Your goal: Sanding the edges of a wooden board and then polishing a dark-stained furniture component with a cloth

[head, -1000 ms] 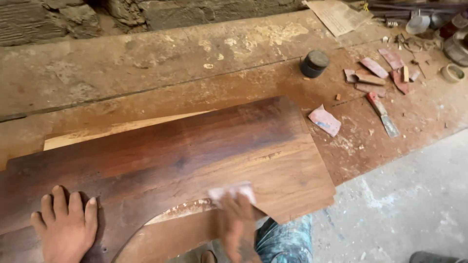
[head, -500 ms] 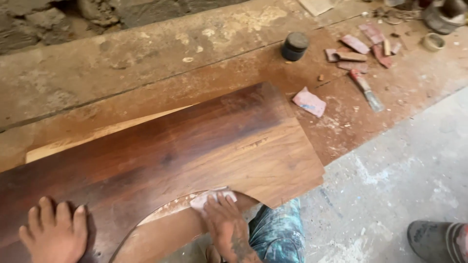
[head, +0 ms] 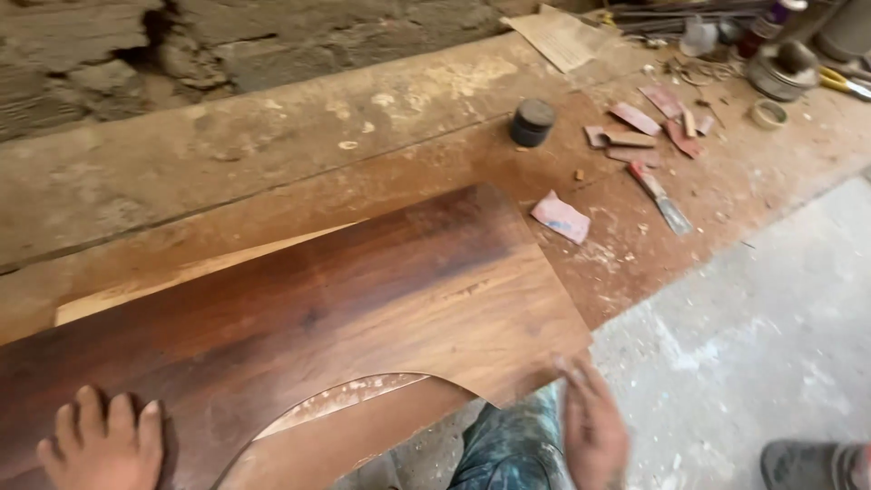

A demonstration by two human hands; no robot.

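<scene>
- Board (head: pixel 299 318): dark, stiff plank with a curved cut-out in its near edge, lying flat on the dusty bench (head: pixel 227 163); it overhangs toward the person.
- Left hand (head: pixel 104 446): open, fingers spread, pressing flat on the board.
- Right hand (head: pixel 594 431): open, blurred, just off the board's near corner (holding nothing visible).
- Handling: likely heavy and rigid; best gripped at the edges.
</scene>
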